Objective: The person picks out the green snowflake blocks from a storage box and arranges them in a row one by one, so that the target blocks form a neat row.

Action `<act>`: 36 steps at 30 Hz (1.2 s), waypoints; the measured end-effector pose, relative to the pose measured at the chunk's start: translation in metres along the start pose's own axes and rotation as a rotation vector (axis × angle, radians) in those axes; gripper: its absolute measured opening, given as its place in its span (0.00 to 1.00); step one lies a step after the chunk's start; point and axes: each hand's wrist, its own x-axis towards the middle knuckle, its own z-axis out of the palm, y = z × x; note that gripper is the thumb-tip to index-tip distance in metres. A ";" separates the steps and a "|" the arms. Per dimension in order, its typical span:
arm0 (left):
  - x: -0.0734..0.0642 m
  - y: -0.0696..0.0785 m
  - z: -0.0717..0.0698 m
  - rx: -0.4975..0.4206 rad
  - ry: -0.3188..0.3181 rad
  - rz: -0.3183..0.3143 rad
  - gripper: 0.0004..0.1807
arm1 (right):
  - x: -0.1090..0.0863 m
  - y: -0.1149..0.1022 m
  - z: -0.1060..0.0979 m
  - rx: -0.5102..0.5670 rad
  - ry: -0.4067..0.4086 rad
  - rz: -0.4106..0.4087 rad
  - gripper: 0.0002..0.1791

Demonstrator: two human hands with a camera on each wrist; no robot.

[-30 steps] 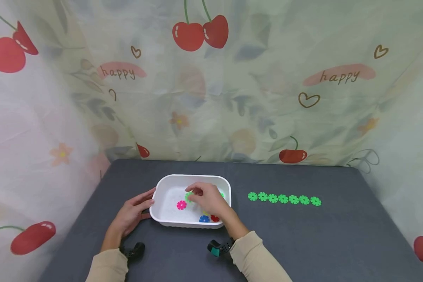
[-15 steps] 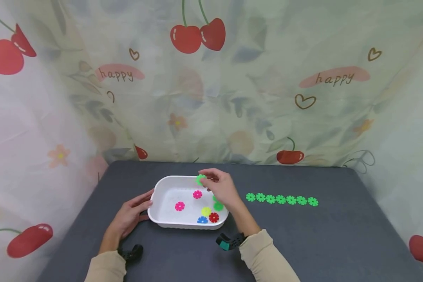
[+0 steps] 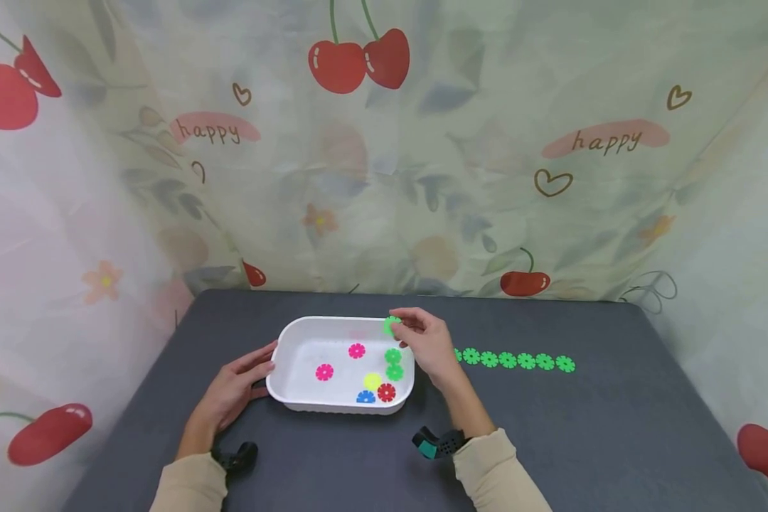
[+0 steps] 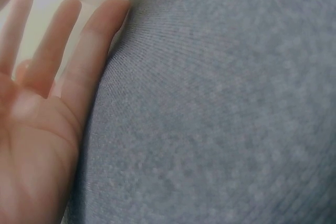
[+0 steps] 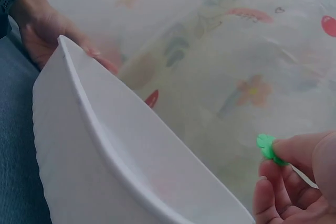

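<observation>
In the head view, a white tray (image 3: pixel 333 408) stands on the dark table. My left hand (image 3: pixel 230 391) rests against the tray's left end; the left wrist view shows its fingers (image 4: pixel 90 56) fairly straight, with the tips at the tray wall. Between thumb and fingertips, my right hand (image 3: pixel 430 347) pinches a green flower-shaped plastic disc (image 5: pixel 266 145) over the tray's far right corner. Inside the tray lie two pink discs (image 3: pixel 324 372), two green discs (image 3: pixel 393 372), a yellow disc (image 3: pixel 372 382), a red disc (image 3: pixel 387 392) and a blue disc (image 3: pixel 366 397).
Right of the tray, a row of several green discs (image 3: pixel 508 360) runs across the table (image 3: pixel 582 434); my right hand overlaps its left end. Behind the table hangs a curtain (image 3: pixel 384 178) printed with cherries.
My right hand has lifted a green disc from the middle of the tray and carried it right, to the far right corner. The left hand stays at the tray's left end.
</observation>
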 end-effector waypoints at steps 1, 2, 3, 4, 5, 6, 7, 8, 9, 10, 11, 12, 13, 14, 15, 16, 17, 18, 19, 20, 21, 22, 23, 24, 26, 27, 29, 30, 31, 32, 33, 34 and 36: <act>0.000 0.000 0.000 0.002 0.000 0.001 0.37 | -0.001 0.001 -0.003 0.001 0.010 0.003 0.15; 0.000 0.001 0.000 0.004 0.001 0.000 0.37 | -0.002 0.002 -0.006 0.000 0.021 0.007 0.14; 0.000 0.001 0.000 0.005 0.002 0.000 0.37 | -0.002 0.003 -0.009 0.005 0.029 0.010 0.14; 0.000 0.001 0.000 0.005 0.002 -0.001 0.37 | -0.003 0.004 -0.012 0.008 0.036 0.013 0.15; 0.000 0.001 0.000 0.005 0.004 -0.004 0.37 | -0.003 0.005 -0.015 0.013 0.043 0.019 0.15; 0.000 0.001 0.000 0.005 0.006 -0.006 0.37 | -0.004 0.006 -0.018 0.020 0.049 0.025 0.15; 0.000 0.001 0.000 0.005 0.007 -0.007 0.38 | -0.004 0.007 -0.022 0.024 0.055 0.029 0.15; 0.001 0.001 0.000 0.006 0.008 -0.009 0.38 | -0.005 0.008 -0.025 0.031 0.062 0.032 0.15; 0.001 0.001 0.000 0.005 0.008 -0.009 0.38 | -0.005 0.009 -0.029 0.035 0.067 0.036 0.16; 0.001 0.001 -0.001 0.006 0.007 -0.009 0.38 | -0.005 0.010 -0.032 0.035 0.071 0.038 0.16; 0.001 0.001 -0.001 0.005 0.008 -0.009 0.38 | -0.006 0.011 -0.036 0.039 0.077 0.040 0.17; 0.002 0.001 -0.001 0.003 0.008 -0.008 0.38 | -0.006 0.012 -0.040 0.042 0.081 0.043 0.18; 0.002 0.001 -0.001 0.002 0.008 -0.007 0.38 | -0.006 0.014 -0.044 0.044 0.086 0.046 0.18; 0.002 0.001 -0.001 0.000 0.007 -0.007 0.38 | -0.006 0.015 -0.047 0.045 0.092 0.050 0.19; 0.002 0.001 -0.001 -0.002 0.007 -0.007 0.38 | -0.006 0.017 -0.051 0.044 0.096 0.054 0.20; 0.003 0.001 -0.002 -0.004 0.007 -0.008 0.38 | -0.006 0.018 -0.055 0.046 0.103 0.058 0.20; 0.003 0.001 -0.002 -0.006 0.008 -0.009 0.38 | -0.007 0.019 -0.059 0.047 0.109 0.065 0.21; 0.002 0.001 -0.002 -0.007 0.007 -0.010 0.38 | -0.007 0.020 -0.064 0.048 0.114 0.070 0.22; 0.002 0.001 -0.002 -0.007 0.007 -0.013 0.38 | -0.008 0.022 -0.068 0.048 0.118 0.072 0.22; 0.002 0.001 -0.001 -0.006 0.006 -0.013 0.38 | -0.008 0.024 -0.073 0.052 0.122 0.074 0.23; 0.002 0.001 -0.001 -0.006 0.005 -0.013 0.38 | -0.009 0.025 -0.077 0.055 0.124 0.077 0.23; 0.001 0.001 -0.001 -0.004 0.005 -0.013 0.38 | -0.009 0.027 -0.082 0.055 0.128 0.080 0.24; 0.001 0.001 -0.001 -0.002 0.004 -0.011 0.38 | -0.010 0.028 -0.086 0.058 0.132 0.081 0.24; 0.001 0.001 -0.001 -0.003 0.003 -0.009 0.38 | -0.011 0.029 -0.091 0.061 0.136 0.083 0.23; 0.002 0.001 -0.001 -0.004 0.000 -0.004 0.38 | -0.012 0.030 -0.100 0.055 0.148 0.087 0.23; 0.002 0.001 -0.001 -0.004 -0.001 -0.002 0.38 | -0.013 0.031 -0.104 0.049 0.156 0.088 0.23; 0.003 0.000 -0.001 -0.008 -0.005 0.000 0.38 | -0.015 0.032 -0.112 0.040 0.176 0.088 0.24; 0.003 0.000 -0.001 -0.010 -0.005 0.000 0.38 | -0.016 0.034 -0.117 0.032 0.185 0.089 0.25; 0.003 0.000 -0.001 -0.009 -0.007 0.000 0.38 | -0.016 0.035 -0.121 0.027 0.192 0.091 0.26; 0.003 0.000 -0.001 -0.009 -0.007 0.000 0.38 | -0.017 0.036 -0.125 0.024 0.202 0.094 0.25; 0.002 0.000 -0.001 -0.008 -0.008 -0.001 0.38 | -0.018 0.037 -0.129 0.020 0.209 0.097 0.25; 0.002 0.000 -0.001 -0.008 -0.008 -0.001 0.38 | -0.019 0.039 -0.134 0.015 0.216 0.100 0.25; 0.001 0.001 -0.001 -0.004 -0.008 -0.004 0.38 | -0.021 0.041 -0.142 -0.008 0.225 0.103 0.24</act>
